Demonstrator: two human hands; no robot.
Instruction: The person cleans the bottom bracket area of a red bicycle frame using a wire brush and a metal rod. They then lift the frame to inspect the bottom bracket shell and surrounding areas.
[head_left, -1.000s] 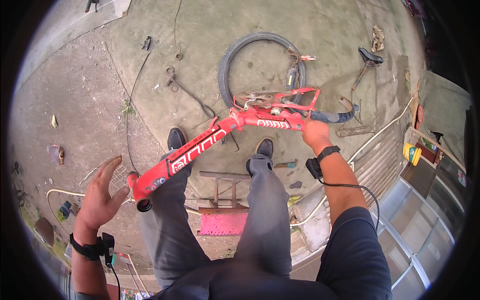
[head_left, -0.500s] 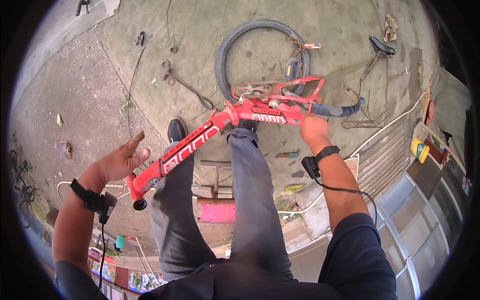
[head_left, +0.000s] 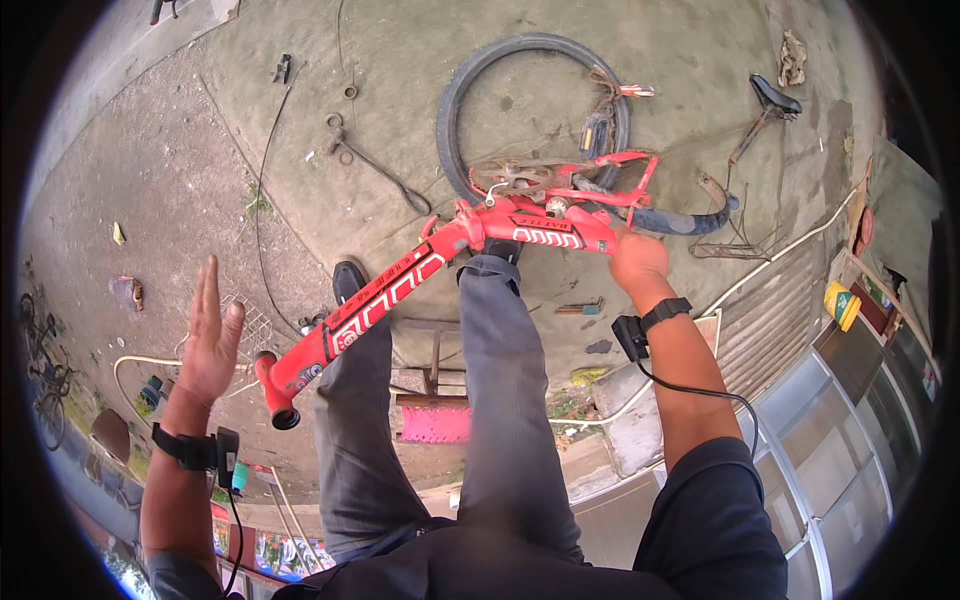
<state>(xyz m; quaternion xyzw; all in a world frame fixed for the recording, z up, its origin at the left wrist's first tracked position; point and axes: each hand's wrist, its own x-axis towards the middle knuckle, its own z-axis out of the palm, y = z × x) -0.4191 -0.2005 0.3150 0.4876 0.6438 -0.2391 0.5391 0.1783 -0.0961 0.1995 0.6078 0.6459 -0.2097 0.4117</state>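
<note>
A red folding bicycle frame (head_left: 375, 305) slants across in front of my legs, its bare head tube at the lower left. My right hand (head_left: 638, 262) is closed around the frame's right end. My left hand (head_left: 212, 345) stands free of the frame, left of the head tube, with fingers stretched and thumb apart. Beyond the frame's middle, a crank and chainring (head_left: 515, 178) show at the red rear part. A black-tyred wheel (head_left: 447, 110) lies just behind, partly covered by that part; whether they are joined I cannot tell.
A saddle on its post (head_left: 772, 98) lies at the far right, near a loose wire rack (head_left: 735, 245). Thin cables and a rod (head_left: 385, 175) lie on the ground at the left. A small wooden stool with a pink part (head_left: 435, 423) stands between my legs.
My left hand has drawn back leftward from the head tube, and its fingers now point upward. The right hand keeps its grip on the frame, which has barely shifted.
</note>
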